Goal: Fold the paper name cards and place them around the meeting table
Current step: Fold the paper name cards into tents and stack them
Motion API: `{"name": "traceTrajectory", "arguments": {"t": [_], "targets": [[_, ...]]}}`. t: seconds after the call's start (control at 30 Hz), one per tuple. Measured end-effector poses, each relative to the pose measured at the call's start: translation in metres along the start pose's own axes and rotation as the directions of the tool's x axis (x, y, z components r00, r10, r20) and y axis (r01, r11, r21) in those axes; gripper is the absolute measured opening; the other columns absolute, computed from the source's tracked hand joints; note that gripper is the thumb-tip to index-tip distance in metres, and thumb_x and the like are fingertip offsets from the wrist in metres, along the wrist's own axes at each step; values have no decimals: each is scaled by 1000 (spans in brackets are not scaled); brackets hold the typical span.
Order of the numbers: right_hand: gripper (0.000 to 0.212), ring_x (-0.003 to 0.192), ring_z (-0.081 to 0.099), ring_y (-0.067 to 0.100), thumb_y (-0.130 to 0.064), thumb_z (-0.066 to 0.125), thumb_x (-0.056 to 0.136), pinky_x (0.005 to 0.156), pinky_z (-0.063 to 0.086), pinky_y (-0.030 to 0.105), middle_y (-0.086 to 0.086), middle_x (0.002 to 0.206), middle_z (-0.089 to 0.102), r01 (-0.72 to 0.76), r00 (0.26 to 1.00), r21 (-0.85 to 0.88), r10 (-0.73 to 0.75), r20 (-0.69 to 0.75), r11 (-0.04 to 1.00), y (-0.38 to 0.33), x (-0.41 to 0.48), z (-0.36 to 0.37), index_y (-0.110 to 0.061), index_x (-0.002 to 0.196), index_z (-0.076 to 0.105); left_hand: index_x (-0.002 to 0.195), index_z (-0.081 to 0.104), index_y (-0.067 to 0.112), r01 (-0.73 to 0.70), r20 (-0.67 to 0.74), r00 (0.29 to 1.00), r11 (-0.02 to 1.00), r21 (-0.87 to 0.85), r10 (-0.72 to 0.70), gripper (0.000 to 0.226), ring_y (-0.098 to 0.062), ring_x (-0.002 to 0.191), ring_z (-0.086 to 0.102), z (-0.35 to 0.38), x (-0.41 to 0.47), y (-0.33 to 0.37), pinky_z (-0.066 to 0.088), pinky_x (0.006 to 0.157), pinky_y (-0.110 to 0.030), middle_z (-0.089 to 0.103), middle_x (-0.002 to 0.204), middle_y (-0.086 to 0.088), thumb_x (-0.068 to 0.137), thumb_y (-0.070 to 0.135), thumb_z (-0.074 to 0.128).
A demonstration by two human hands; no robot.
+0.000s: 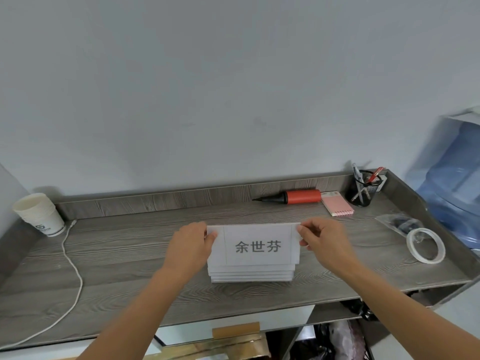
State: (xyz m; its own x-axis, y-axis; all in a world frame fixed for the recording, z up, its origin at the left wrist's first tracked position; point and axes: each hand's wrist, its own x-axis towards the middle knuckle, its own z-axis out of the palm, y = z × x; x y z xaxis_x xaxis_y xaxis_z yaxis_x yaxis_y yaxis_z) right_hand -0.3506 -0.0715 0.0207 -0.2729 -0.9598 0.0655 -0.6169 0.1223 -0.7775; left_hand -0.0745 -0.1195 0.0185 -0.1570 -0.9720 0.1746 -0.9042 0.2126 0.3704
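Your left grip (pixel 193 242) pinches the upper left corner of the top name card (pixel 257 245), thumb on the printed face, fingers behind; your right grip (pixel 322 241) pinches the upper right corner the same way; the card spans the gap between the two grips, printed side facing you, three dark characters in a framed panel; its lower edge overlaps the stack of cards (pixel 250 274) lying flat mid-desk, contact there cannot be told; desk (pixel 130 255) is grey wood grain with a raised back rim; stacked paper cups (pixel 39 214) at far left, white cable (pixel 75 268) trailing beside them; red hand pump (pixel 298 196), pink notepad (pixel 337 203) and mesh pen holder (pixel 362 189) along the back right; tape roll (pixel 426 245) near the right edge, well apart from the card.
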Motion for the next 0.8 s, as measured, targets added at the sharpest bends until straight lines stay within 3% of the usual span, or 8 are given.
{"name": "traceTrajectory", "arguments": {"t": [0.13,0.27,0.37,0.47,0.57,0.63,0.73,0.8], "targets": [[21,66,68,14,-31,59,91,73,56,40,-4,67,71,78,997,-231,-77,14,970,-1,3,5,-18,82,73,86,52,12,-10,5,1000,993,115,10,31,-22,72,47,6,0,-2,33,65,-33,53,76,0,99,36,37],[24,66,67,12,-35,59,91,71,55,36,-5,67,70,110,994,-272,-101,46,956,1,8,2,-20,79,73,77,47,13,35,14,999,998,49,-36,31,-23,68,51,13,2,-6,35,61,-34,54,68,1,97,36,42],[25,82,64,8,-43,64,86,79,54,33,-11,90,70,37,996,-148,-26,81,988,7,8,0,-24,100,70,88,55,13,194,16,980,927,-321,-199,25,-18,74,55,18,-2,-10,40,64,-31,60,79,1,92,37,56],[67,113,55,14,-57,62,81,95,48,39,-12,122,48,-163,971,99,141,192,982,19,7,8,-30,140,42,121,49,15,378,163,919,681,-627,-360,44,-20,95,59,28,-7,-9,48,80,-34,59,105,-4,88,42,60],[90,120,53,15,-75,58,70,103,44,45,-9,133,51,-235,933,211,160,321,949,26,4,26,-36,146,29,133,43,17,462,286,881,558,-690,-376,66,-24,100,63,42,-11,-6,51,93,-47,63,111,-7,84,60,51],[85,114,57,13,-68,59,76,99,49,41,-5,133,56,-224,939,252,139,315,942,25,2,36,-32,147,29,130,43,19,469,303,877,532,-705,-372,75,-24,105,61,48,-14,-2,49,96,-51,61,117,-7,76,71,44],[87,121,53,18,-68,57,77,100,49,45,-1,144,45,-198,964,259,140,225,945,23,1,45,-31,149,24,134,41,18,450,265,883,537,-713,-388,78,-23,107,58,53,-15,2,47,96,-47,57,122,-8,79,73,40],[88,127,48,20,-72,55,75,104,45,48,-3,148,40,-173,972,243,125,200,954,24,1,49,-35,148,23,137,38,18,434,233,888,553,-711,-397,71,-16,98,58,56,-16,5,47,87,-39,56,117,-3,86,67,38]]}}
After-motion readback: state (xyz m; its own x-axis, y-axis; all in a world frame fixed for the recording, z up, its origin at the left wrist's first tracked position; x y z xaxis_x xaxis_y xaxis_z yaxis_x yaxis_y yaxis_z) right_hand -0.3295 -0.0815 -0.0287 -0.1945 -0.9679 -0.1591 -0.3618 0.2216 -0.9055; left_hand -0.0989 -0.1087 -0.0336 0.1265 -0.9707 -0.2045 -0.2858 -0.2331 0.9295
